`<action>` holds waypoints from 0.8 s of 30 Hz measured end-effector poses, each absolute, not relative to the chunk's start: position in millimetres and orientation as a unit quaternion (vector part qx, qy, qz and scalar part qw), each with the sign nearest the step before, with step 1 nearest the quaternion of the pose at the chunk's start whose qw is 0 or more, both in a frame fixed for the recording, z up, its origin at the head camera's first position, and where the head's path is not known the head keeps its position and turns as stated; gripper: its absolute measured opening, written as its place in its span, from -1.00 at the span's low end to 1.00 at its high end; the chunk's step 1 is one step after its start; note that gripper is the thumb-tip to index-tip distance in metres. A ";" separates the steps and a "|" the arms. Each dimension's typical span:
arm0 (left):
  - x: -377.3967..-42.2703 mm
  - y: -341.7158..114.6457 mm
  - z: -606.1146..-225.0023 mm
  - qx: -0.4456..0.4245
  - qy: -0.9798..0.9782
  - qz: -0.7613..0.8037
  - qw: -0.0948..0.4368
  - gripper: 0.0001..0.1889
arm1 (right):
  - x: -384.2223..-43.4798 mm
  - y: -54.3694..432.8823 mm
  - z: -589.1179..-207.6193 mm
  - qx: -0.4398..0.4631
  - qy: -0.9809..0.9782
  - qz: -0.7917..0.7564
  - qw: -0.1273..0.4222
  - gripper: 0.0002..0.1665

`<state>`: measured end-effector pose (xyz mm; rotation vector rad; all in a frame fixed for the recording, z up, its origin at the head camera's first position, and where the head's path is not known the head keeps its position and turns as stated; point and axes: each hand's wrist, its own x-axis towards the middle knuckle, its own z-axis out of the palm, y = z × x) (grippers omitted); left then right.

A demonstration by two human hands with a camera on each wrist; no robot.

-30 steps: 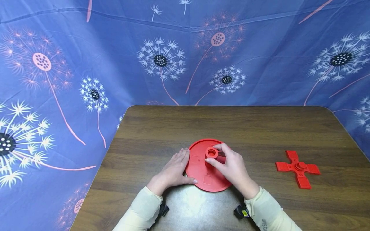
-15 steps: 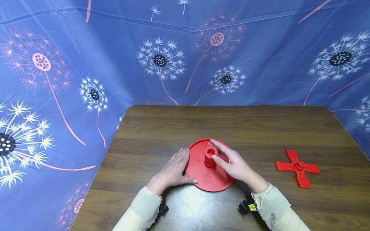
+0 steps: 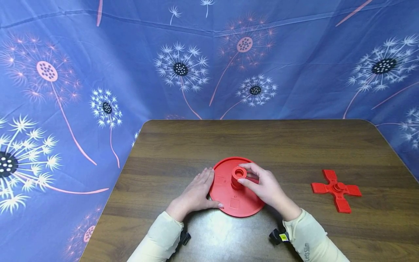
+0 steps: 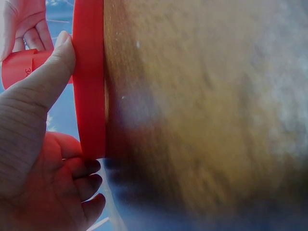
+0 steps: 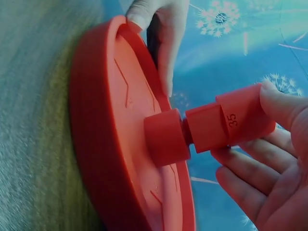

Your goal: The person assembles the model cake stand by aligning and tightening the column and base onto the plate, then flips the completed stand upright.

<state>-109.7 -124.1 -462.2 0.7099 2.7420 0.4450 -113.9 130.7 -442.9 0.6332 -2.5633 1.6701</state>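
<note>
A red round base (image 3: 243, 203) with a raised rim lies flat on the table. My left hand (image 3: 194, 193) holds its left side, the thumb hooked over the rim and the fingers along the outer edge. From the base's middle rises a short red post (image 5: 166, 137). In line above the post stands a stepped red cylinder (image 5: 245, 115) marked 35, hollow at its top. My right hand (image 3: 266, 185) pinches this cylinder near its upper end between thumb and fingers. In the right wrist view a narrow dark neck shows between post and cylinder.
A flat red cross-shaped piece (image 3: 342, 200) with a round boss in its centre lies to the right on the wooden table (image 3: 294, 142). Behind the table hangs a blue curtain (image 3: 131, 43) with dandelion prints.
Half a second ago my right fingers were spread loosely off the cylinder; now they have come back round its top. My left hand and the base have stayed in place.
</note>
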 end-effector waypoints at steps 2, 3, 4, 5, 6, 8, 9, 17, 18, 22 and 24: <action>-109.7 -124.2 -462.1 0.245 0.947 0.155 0.137 0.22 | -113.0 128.7 -443.7 0.186 -0.826 0.531 0.020 -0.54; -109.7 -124.1 -462.0 0.245 0.947 0.155 0.137 0.22 | -112.4 127.5 -444.0 0.179 -0.829 0.529 0.027 -0.54; -109.7 -124.2 -462.0 0.245 0.947 0.155 0.137 0.22 | -111.8 126.2 -444.4 0.172 -0.833 0.525 0.033 -0.54; -109.7 -124.2 -461.9 0.245 0.947 0.155 0.137 0.22 | -111.0 125.0 -444.6 0.166 -0.836 0.521 0.041 -0.53; -109.7 -124.2 -461.9 0.246 0.947 0.155 0.137 0.22 | -110.2 123.8 -444.9 0.161 -0.839 0.517 0.047 -0.53; -109.6 -124.3 -461.7 0.247 0.947 0.156 0.137 0.22 | -108.4 121.5 -445.3 0.151 -0.845 0.509 0.061 -0.52; -109.6 -124.3 -461.6 0.247 0.946 0.157 0.137 0.22 | -107.6 120.4 -445.4 0.149 -0.848 0.505 0.068 -0.51; -109.9 -124.5 -461.4 0.250 0.945 0.162 0.133 0.22 | -103.5 114.6 -447.5 0.144 -0.880 0.428 0.145 -0.46; -109.9 -124.5 -461.5 0.249 0.945 0.163 0.134 0.22 | -103.3 114.4 -447.6 0.144 -0.882 0.422 0.150 -0.46; -110.1 -124.3 -462.1 0.248 0.945 0.166 0.135 0.22 | -102.6 114.3 -447.6 0.140 -0.889 0.407 0.155 -0.43; -110.1 -124.2 -462.2 0.248 0.945 0.164 0.135 0.22 | -102.4 114.9 -447.3 0.139 -0.893 0.399 0.153 -0.42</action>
